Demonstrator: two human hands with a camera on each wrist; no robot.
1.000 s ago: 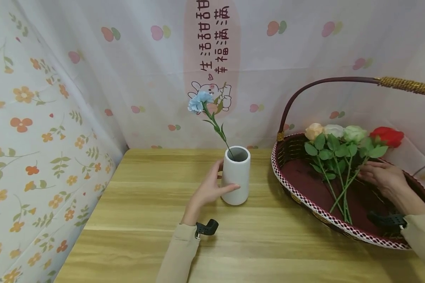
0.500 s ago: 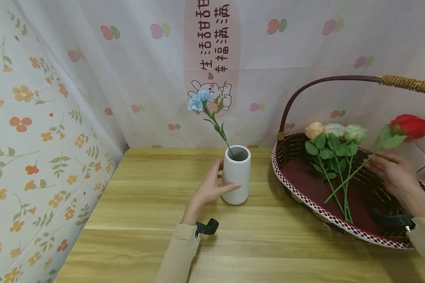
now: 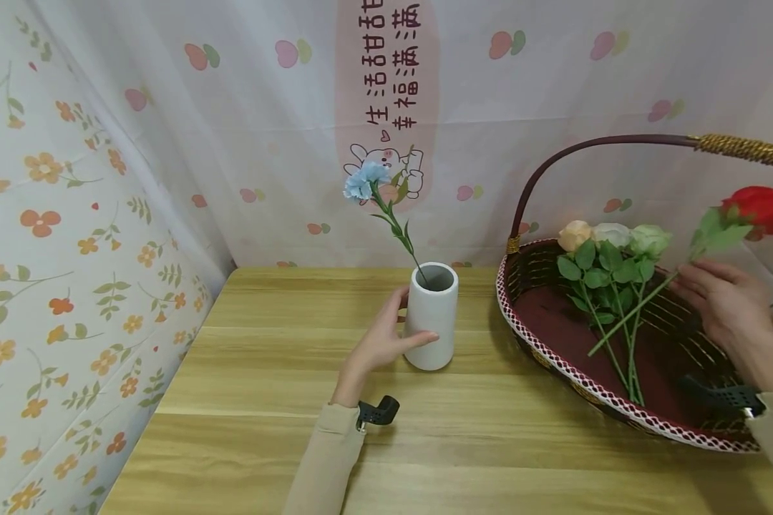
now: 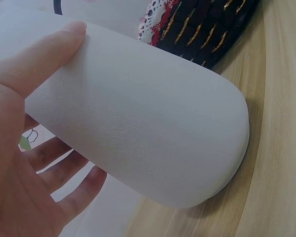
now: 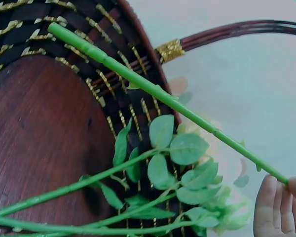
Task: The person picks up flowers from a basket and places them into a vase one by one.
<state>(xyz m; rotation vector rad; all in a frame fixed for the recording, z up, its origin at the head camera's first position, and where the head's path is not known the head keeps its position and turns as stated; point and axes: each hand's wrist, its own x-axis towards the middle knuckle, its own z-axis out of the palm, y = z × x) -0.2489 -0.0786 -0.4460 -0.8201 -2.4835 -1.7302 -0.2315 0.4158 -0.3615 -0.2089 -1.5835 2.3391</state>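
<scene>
Over the basket on the right, the right hand has lifted the red rose up. 1 second ago that rose lay flat with the others, and now its red head is high in the air, near the basket handle. Its long green stem slants down with the low end over the basket, and the fingers pinch it near the leaves. So 1 flower has come out of the basket and 3 pale roses still lie inside. The left hand has not moved. Its fingers and thumb curl round the white vase, which stands on the wooden surface with 1 blue carnation in it.
</scene>
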